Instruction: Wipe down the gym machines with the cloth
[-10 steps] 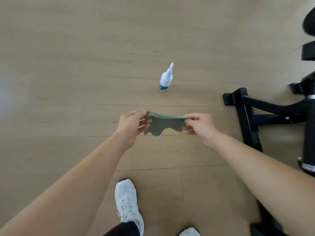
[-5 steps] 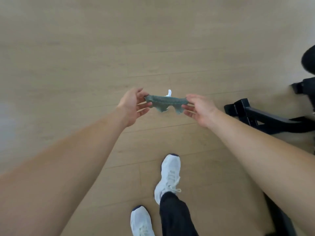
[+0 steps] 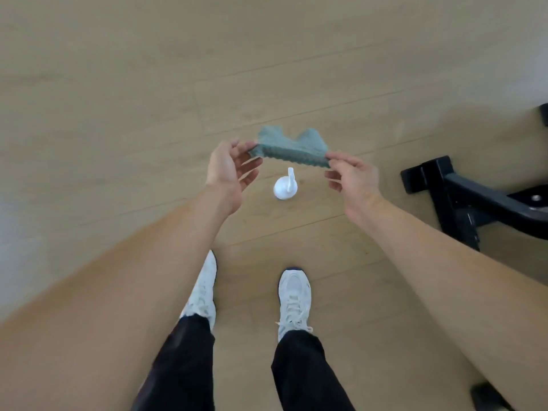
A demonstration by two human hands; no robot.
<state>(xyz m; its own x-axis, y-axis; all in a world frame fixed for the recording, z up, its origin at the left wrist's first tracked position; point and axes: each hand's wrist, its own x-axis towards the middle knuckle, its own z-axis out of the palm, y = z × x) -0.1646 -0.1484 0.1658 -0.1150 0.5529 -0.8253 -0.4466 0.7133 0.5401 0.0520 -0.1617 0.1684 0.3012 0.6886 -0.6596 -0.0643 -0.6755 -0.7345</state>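
Observation:
A small grey-green cloth [image 3: 289, 148] hangs stretched between my two hands above the wooden floor. My left hand [image 3: 228, 167] pinches its left corner, and my right hand [image 3: 351, 175] pinches its right corner. Directly below the cloth a white spray bottle [image 3: 284, 188] stands upright on the floor, seen from above. The black metal base of a gym machine [image 3: 462, 197] lies on the floor to the right of my right hand; most of the machine is out of frame.
My two feet in white trainers [image 3: 293, 298] and black trousers stand just behind the bottle. Another black machine part [image 3: 544, 114] shows at the right edge. Light wooden floor [image 3: 118, 84] stretches ahead and to the left.
I have stepped forward, so the bottle now stands right under the cloth and close to my feet. The cloth's loose edge has flipped upward and away from me.

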